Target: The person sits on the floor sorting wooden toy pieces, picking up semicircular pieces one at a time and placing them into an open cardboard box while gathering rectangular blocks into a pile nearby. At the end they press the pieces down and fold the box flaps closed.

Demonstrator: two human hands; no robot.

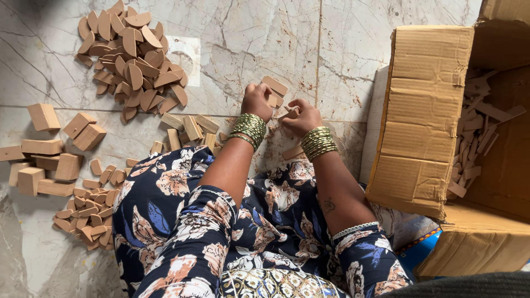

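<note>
The person wears a dark navy dress (pixel 265 237) printed with pale pink and cream flowers and blue leaves. Stacks of thin green-gold bangles (pixel 249 128) circle both wrists, and a small dark tattoo (pixel 329 205) marks the right forearm.

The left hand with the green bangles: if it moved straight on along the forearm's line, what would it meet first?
Probably the small flat tan wooden pieces that the left hand already grips or touches at its fingertips; beyond them only bare marble floor shows, though depth is unclear.
</note>
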